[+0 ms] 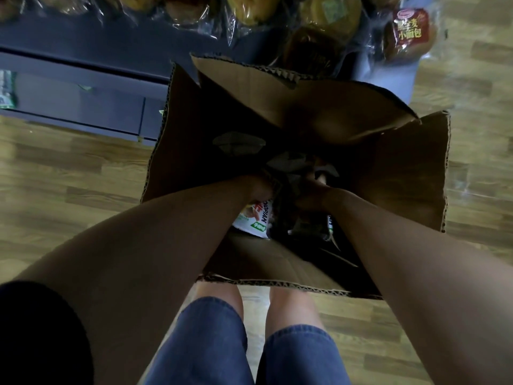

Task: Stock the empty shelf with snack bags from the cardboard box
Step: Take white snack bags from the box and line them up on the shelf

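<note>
An open cardboard box [194, 134] stands on the floor in front of me, its flaps spread outward. Both my arms reach down into it. My left hand [259, 188] grips the top of a white snack bag [254, 220] with green and red print. Deeper in the dark middle of the box, my right hand [313, 195] holds a darker snack bag [308, 226]. More bags lie in shadow beneath the hands and are hard to make out. The dark blue shelf [77, 87] runs along the upper left, its lower tier mostly bare.
Clear bags of bread [330, 20] fill the shelf tier at the top, one with a red label [410, 29]. A green-printed package [7, 90] sits at the far left of the lower tier. Wood-pattern floor [55, 176] surrounds the box; my legs [249, 343] stand behind it.
</note>
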A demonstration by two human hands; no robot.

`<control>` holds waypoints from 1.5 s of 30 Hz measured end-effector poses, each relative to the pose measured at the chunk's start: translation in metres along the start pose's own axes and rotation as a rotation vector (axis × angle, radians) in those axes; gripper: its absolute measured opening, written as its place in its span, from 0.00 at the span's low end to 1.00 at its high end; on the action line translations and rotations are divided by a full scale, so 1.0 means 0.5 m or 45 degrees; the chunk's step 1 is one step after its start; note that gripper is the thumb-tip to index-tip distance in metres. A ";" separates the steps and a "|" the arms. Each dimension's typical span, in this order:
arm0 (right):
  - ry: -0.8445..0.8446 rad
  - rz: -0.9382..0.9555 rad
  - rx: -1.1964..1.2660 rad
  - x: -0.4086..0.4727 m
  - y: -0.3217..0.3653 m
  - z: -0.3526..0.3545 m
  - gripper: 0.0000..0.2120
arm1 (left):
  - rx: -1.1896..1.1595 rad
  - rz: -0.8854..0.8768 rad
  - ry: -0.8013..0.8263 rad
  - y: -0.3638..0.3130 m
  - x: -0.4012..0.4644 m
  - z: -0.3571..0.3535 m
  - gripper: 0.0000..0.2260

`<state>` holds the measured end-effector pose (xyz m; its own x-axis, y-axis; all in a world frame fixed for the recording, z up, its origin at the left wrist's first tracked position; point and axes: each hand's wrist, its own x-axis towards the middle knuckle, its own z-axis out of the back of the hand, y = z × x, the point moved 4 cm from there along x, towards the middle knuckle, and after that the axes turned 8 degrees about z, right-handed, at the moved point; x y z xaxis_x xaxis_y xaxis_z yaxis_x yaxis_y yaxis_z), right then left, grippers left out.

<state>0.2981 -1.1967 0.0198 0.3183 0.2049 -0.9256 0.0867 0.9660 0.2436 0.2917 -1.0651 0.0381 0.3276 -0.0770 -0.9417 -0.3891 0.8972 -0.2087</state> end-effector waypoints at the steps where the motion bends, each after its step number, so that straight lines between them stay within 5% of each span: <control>1: -0.003 -0.014 -0.013 -0.004 0.005 0.005 0.35 | 0.072 0.024 0.002 0.000 -0.008 -0.001 0.16; 5: -0.158 -0.001 0.076 -0.016 0.012 0.011 0.30 | 0.205 0.042 -0.276 -0.017 -0.009 0.000 0.17; 10: -0.236 0.021 0.087 -0.004 0.015 0.004 0.24 | 0.945 -0.131 -0.680 -0.049 0.020 -0.048 0.22; 13: -0.292 -0.033 0.142 -0.007 0.004 0.013 0.24 | 1.069 -0.150 -0.562 -0.034 0.011 -0.056 0.17; 15: -0.334 -0.054 0.144 -0.009 0.000 0.010 0.24 | 1.144 -0.269 -0.544 -0.016 0.028 -0.074 0.27; 22: -0.506 -0.027 0.186 0.006 -0.006 -0.009 0.22 | 1.029 -0.134 -0.454 -0.020 0.048 -0.079 0.28; 25: -0.508 0.025 0.174 0.001 -0.008 0.001 0.21 | 1.051 -0.230 -0.502 -0.015 0.042 -0.071 0.31; 28: -0.525 0.033 0.247 0.003 -0.013 0.005 0.22 | 1.175 -0.358 -0.610 -0.023 0.022 -0.051 0.22; 33: -0.410 -0.009 0.248 -0.008 -0.005 0.014 0.24 | 1.151 -0.439 -0.418 -0.012 0.035 -0.033 0.21; 37: -0.344 0.053 0.272 -0.025 0.011 0.025 0.25 | 0.884 -0.448 -0.279 -0.005 0.014 -0.019 0.19; 41: -0.304 0.117 0.380 -0.053 0.024 0.036 0.31 | 0.611 -0.423 -0.368 -0.010 -0.013 0.008 0.18; 45: -0.506 0.213 0.536 -0.088 0.028 0.054 0.30 | 0.457 -0.530 -0.468 -0.020 -0.058 0.034 0.22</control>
<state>0.3109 -1.1966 0.0716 0.6814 0.1957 -0.7053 0.3453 0.7637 0.5454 0.3006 -1.0646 0.0719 0.6857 -0.3527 -0.6367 0.1240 0.9186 -0.3753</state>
